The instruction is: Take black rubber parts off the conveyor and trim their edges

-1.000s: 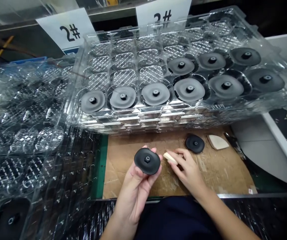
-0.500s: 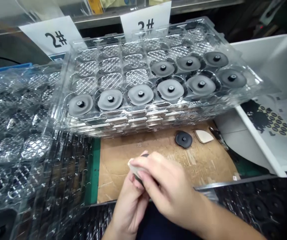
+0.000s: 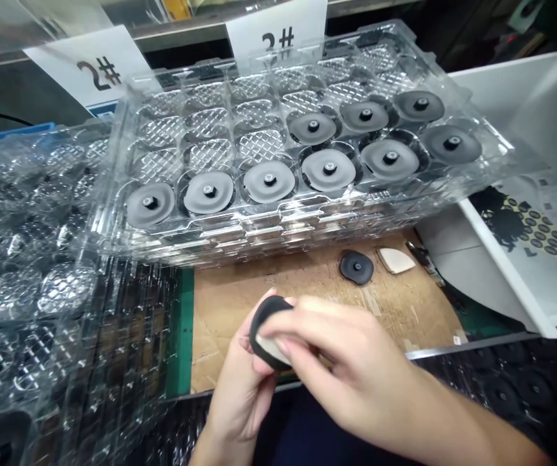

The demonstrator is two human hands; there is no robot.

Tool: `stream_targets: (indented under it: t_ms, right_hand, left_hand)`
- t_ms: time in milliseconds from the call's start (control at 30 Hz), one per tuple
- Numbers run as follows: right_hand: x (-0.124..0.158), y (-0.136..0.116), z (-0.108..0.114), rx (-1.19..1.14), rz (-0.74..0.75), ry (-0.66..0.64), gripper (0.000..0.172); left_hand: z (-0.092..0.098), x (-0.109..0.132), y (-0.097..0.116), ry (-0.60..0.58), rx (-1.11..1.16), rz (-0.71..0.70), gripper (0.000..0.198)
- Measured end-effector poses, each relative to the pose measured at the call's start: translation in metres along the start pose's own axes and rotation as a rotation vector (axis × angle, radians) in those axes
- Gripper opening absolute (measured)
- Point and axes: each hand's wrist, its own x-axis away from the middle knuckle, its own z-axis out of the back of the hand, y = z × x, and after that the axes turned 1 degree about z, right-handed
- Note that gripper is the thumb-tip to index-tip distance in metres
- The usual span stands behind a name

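My left hand [image 3: 246, 382] is closed round the edge of a black rounded disc [image 3: 260, 315], held tilted above the cardboard [image 3: 229, 310]. In my right hand [image 3: 341, 353] a pale felt-like pad [image 3: 272, 349] is pinched between thumb and fingers and pressed against the disc's face. My right fingers cover part of both. Beyond my hands, a similar black disc with a small central stud [image 3: 356, 266] lies on the cardboard. Beside it is another pale wedge-shaped pad [image 3: 396, 260].
A stack of clear plastic trays [image 3: 278, 217] stands behind, its top tray holding several black discs [image 3: 329, 169]. More clear trays [image 3: 30, 259] are piled at left. A white bin [image 3: 506, 272] stands at right. Paper signs [image 3: 98, 71] hang at the back.
The disc has turned so more of its dark face shows. My right hand has shifted slightly right and down, and the pad now lies lower on the disc.
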Motion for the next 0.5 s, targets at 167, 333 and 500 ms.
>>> stream_targets:
  t_ms: [167,333,500]
  right_hand:
    - [0.0,0.003,0.002,0.049,0.162,0.094,0.023]
    - [0.022,0.012,0.016,0.159,-0.058,0.014,0.022]
    - [0.023,0.013,0.009,0.228,0.091,0.147,0.022]
  left_hand:
    - [-0.003,0.001,0.002,0.015,-0.023,0.037,0.056]
    - [0.005,0.0,0.002,-0.017,0.011,0.015,0.054]
    - [0.0,0.0,0.001,-0.04,0.063,-0.028,0.051]
